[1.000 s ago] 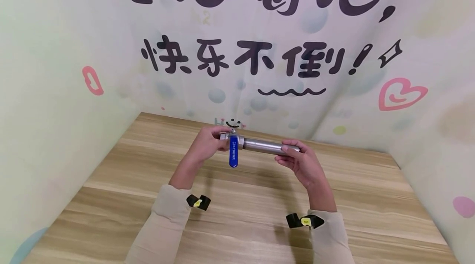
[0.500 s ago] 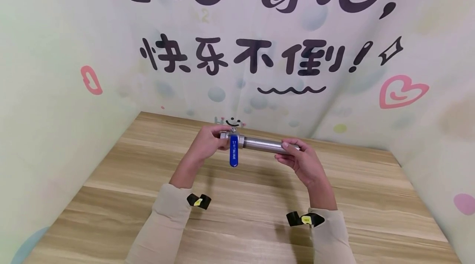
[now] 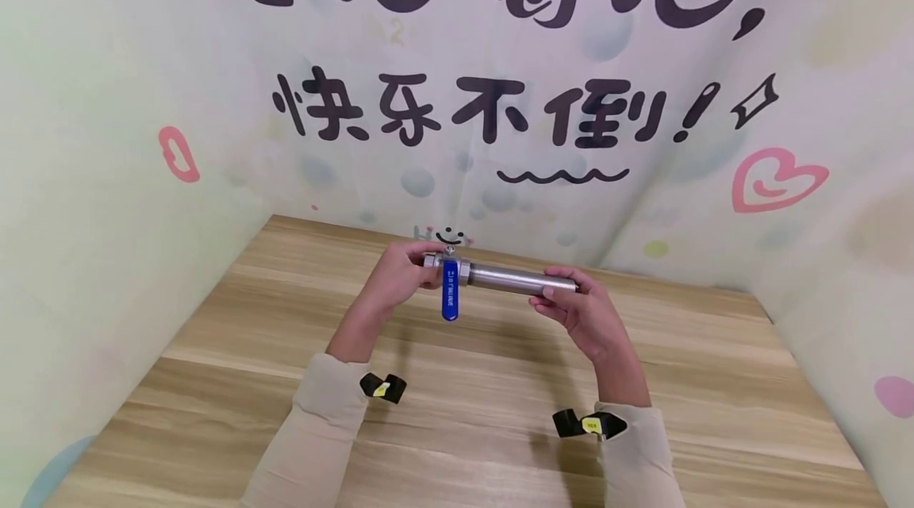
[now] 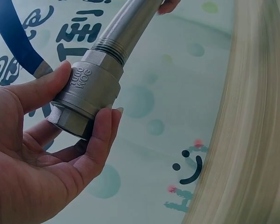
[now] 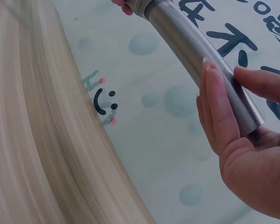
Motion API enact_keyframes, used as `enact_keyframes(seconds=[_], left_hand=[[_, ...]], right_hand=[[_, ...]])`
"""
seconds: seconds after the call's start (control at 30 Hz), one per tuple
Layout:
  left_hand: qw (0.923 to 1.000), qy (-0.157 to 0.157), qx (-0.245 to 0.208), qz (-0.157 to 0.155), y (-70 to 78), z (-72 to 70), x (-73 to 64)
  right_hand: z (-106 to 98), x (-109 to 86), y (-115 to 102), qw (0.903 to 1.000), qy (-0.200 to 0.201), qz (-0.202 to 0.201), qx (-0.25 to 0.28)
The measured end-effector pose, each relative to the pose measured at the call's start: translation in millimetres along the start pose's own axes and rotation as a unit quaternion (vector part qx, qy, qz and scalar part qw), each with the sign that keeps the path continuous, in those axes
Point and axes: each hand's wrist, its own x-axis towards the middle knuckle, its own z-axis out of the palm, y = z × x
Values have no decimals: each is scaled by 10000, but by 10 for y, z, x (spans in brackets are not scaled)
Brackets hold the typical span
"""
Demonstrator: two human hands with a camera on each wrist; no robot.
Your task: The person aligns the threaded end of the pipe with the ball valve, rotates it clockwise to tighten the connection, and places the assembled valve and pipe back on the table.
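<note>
My left hand [image 3: 401, 274] grips the steel body of a ball valve [image 4: 89, 91], thumb on one side and fingers curled round the other. The valve's blue lever handle [image 3: 450, 291] points down toward me in the head view. A straight steel pipe [image 3: 507, 279] joins the valve's right end, and a few threads show at the joint in the left wrist view. Around the pipe's far end, my right hand [image 3: 581, 309] holds it between thumb and fingers; the pipe's open end lies near the palm [image 5: 252, 172]. Valve and pipe are held up over the table, nearly level.
The wood-grain table [image 3: 457, 413] spreads beneath both hands. Behind it stands a pale printed backdrop [image 3: 428, 198] with dark lettering, and further panels rise at left and right. Black straps [image 3: 383, 388] with yellow labels sit at both cuffs.
My right thumb has shifted down across the pipe toward its lower edge. The left hand and the valve stay nearly in place.
</note>
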Motion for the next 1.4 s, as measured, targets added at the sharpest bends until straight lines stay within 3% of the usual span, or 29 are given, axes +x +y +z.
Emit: enact_keyframes(seconds=[0.73,1.4], left_hand=[[10000,59,4,-70,-20,11,-53],[10000,88,32,9,9,4,-12]], right_hand=[[-8,-28,13,10000,-12,87,34],[4,-32,-5,9997,-194,-110,64]])
